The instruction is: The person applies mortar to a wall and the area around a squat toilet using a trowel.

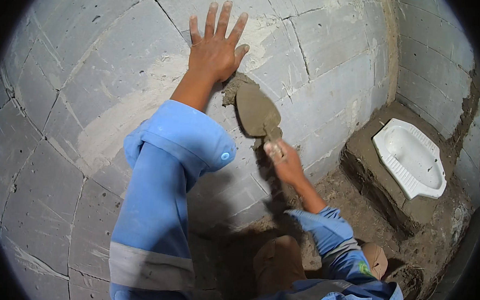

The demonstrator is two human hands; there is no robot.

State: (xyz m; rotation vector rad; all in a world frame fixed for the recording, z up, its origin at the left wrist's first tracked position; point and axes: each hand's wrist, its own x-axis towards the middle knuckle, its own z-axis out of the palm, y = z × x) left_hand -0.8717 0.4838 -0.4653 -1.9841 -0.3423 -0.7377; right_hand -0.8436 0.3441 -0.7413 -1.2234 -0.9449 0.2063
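Observation:
My left hand (pixel 215 53) lies flat against the grey block wall (pixel 120 62), its fingers spread. Just below its wrist a patch of wet mortar (pixel 233 89) sticks to the wall. My right hand (pixel 285 162) is wrapped round the handle of a trowel (pixel 257 112). The trowel's rounded blade is coated in grey-brown mortar and points up and left, its tip over the patch. Part of the mortar is hidden behind the blade.
A white squat toilet pan (pixel 413 158) is set in a raised earth-coloured plinth (pixel 370 157) at the right. Rough soil (pixel 330 190) covers the floor around it. Another block wall (pixel 434 62) meets this one at the far right corner. My knees (pixel 280 261) are bent below.

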